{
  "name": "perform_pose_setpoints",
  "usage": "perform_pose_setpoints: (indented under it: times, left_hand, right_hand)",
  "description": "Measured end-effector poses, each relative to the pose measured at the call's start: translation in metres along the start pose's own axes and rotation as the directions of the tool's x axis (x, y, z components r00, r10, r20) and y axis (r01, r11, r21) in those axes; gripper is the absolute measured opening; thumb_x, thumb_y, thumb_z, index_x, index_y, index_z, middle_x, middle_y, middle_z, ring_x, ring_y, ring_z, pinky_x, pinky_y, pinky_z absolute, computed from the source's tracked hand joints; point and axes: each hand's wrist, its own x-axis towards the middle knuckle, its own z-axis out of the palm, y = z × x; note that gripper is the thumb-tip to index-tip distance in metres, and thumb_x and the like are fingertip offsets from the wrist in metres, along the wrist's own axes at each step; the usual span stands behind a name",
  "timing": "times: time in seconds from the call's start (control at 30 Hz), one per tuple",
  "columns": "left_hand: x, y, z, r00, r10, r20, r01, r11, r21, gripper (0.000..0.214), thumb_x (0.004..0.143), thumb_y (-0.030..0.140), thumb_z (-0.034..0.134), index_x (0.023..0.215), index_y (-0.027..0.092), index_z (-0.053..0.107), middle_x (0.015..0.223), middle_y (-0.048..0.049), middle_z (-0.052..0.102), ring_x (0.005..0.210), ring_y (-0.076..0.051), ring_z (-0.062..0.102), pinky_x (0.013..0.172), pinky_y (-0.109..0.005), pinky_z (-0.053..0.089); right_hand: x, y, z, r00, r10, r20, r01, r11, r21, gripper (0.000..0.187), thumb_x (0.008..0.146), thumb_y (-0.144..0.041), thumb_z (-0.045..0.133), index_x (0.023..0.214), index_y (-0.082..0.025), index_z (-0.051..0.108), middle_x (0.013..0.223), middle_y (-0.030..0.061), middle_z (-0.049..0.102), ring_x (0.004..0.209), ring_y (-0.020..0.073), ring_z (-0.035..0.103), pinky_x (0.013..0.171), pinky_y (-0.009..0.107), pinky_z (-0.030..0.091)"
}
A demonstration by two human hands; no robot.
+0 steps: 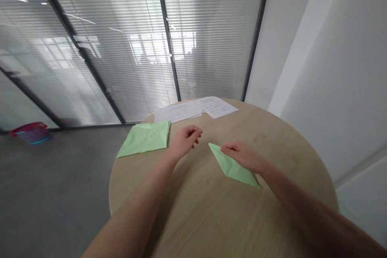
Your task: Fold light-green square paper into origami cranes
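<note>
A folded green paper (231,165), pointed at both ends, lies on the round wooden table (211,217). My right hand (244,156) rests on it with the fingers curled, pressing it down near its upper tip. My left hand (185,141) hovers just left of that paper with its fingers loosely curled and nothing in them. A flat stack of green paper sheets (145,138) lies at the table's left edge, just left of my left hand.
Two white printed sheets (196,109) lie at the table's far edge. Behind the table stands a glass wall with blinds (136,48). A white wall (332,68) is on the right. A pink and blue basket (30,132) sits on the grey floor at far left.
</note>
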Motion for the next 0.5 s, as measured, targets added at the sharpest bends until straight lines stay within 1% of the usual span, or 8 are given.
perform_pose_setpoints:
  times: [0.03,0.07,0.13,0.17,0.23,0.33,0.4,0.5]
  left_hand:
    - [0.000,-0.001,0.003,1.000,-0.015,-0.017,0.015,0.999,-0.030,0.026,0.088,0.041,0.058,0.092,0.017,0.067,0.081,-0.0028,0.065,0.062,-0.012,0.059,0.048,-0.022,0.045]
    - [0.000,-0.001,0.007,0.999,-0.031,-0.011,0.031,0.998,-0.047,0.028,0.087,0.042,0.059,0.094,0.017,0.068,0.080,-0.0026,0.065,0.061,-0.012,0.059,0.047,-0.022,0.045]
    - [-0.002,-0.002,0.017,0.998,-0.055,0.040,0.057,0.997,-0.057,0.030,0.086,0.043,0.063,0.100,0.017,0.070,0.077,-0.0019,0.065,0.062,-0.013,0.059,0.048,-0.022,0.046]
    - [-0.003,-0.002,0.021,0.996,-0.071,0.054,0.074,0.995,-0.064,0.030,0.086,0.043,0.064,0.098,0.017,0.071,0.077,-0.0021,0.065,0.062,-0.013,0.059,0.047,-0.022,0.046]
    - [-0.006,-0.001,0.029,0.990,-0.121,0.070,0.127,0.988,-0.089,0.031,0.087,0.045,0.062,0.089,0.016,0.070,0.081,-0.0037,0.067,0.061,-0.012,0.059,0.047,-0.022,0.046]
    - [-0.010,0.002,0.039,0.977,-0.171,0.128,0.190,0.970,-0.152,0.032,0.087,0.046,0.063,0.080,0.015,0.067,0.082,-0.0043,0.067,0.060,-0.011,0.059,0.047,-0.021,0.046]
    - [-0.012,0.004,0.045,0.975,-0.163,0.151,0.193,0.956,-0.220,0.030,0.084,0.045,0.068,0.080,0.015,0.067,0.082,-0.0037,0.067,0.061,-0.011,0.059,0.049,-0.021,0.048]
    - [-0.015,0.006,0.051,0.975,-0.157,0.156,0.201,0.923,-0.328,0.032,0.079,0.047,0.074,0.082,0.016,0.067,0.079,-0.0026,0.066,0.063,-0.011,0.059,0.051,-0.022,0.049]
  right_hand:
    - [0.000,-0.001,0.000,1.000,0.006,-0.015,-0.006,1.000,0.005,0.044,0.091,-0.056,0.052,0.066,-0.020,0.057,0.062,-0.0005,0.049,0.060,0.0153,0.043,0.058,0.028,0.030]
    - [0.000,-0.001,0.001,0.999,0.009,-0.030,-0.009,1.000,0.009,0.043,0.091,-0.056,0.052,0.067,-0.020,0.057,0.062,-0.0002,0.050,0.061,0.0155,0.044,0.058,0.028,0.030]
    - [0.001,-0.001,0.002,0.998,0.014,-0.062,-0.013,1.000,0.021,0.042,0.092,-0.054,0.052,0.070,-0.020,0.061,0.065,0.0010,0.054,0.062,0.0165,0.047,0.059,0.029,0.032]
    - [0.002,-0.001,0.002,0.997,0.019,-0.081,-0.016,0.999,0.030,0.042,0.092,-0.054,0.051,0.073,-0.019,0.064,0.067,0.0019,0.057,0.064,0.0173,0.049,0.060,0.029,0.034]
    - [0.003,0.002,0.002,0.991,0.027,-0.131,-0.021,0.999,0.048,0.041,0.093,-0.053,0.050,0.080,-0.019,0.068,0.074,0.0039,0.062,0.069,0.0194,0.054,0.063,0.030,0.037]
    - [0.006,0.007,0.002,0.970,0.023,-0.242,-0.007,0.998,0.069,0.042,0.094,-0.054,0.048,0.081,-0.020,0.068,0.080,0.0057,0.066,0.075,0.0213,0.056,0.067,0.031,0.040]
    - [0.008,0.010,0.003,0.955,0.027,-0.296,0.004,0.995,0.102,0.041,0.094,-0.054,0.048,0.082,-0.020,0.066,0.080,0.0058,0.066,0.073,0.0211,0.056,0.066,0.031,0.041]
    - [0.009,0.011,0.006,0.954,0.034,-0.298,0.008,0.990,0.139,0.040,0.095,-0.054,0.047,0.083,-0.020,0.064,0.078,0.0051,0.064,0.071,0.0203,0.056,0.063,0.030,0.040]
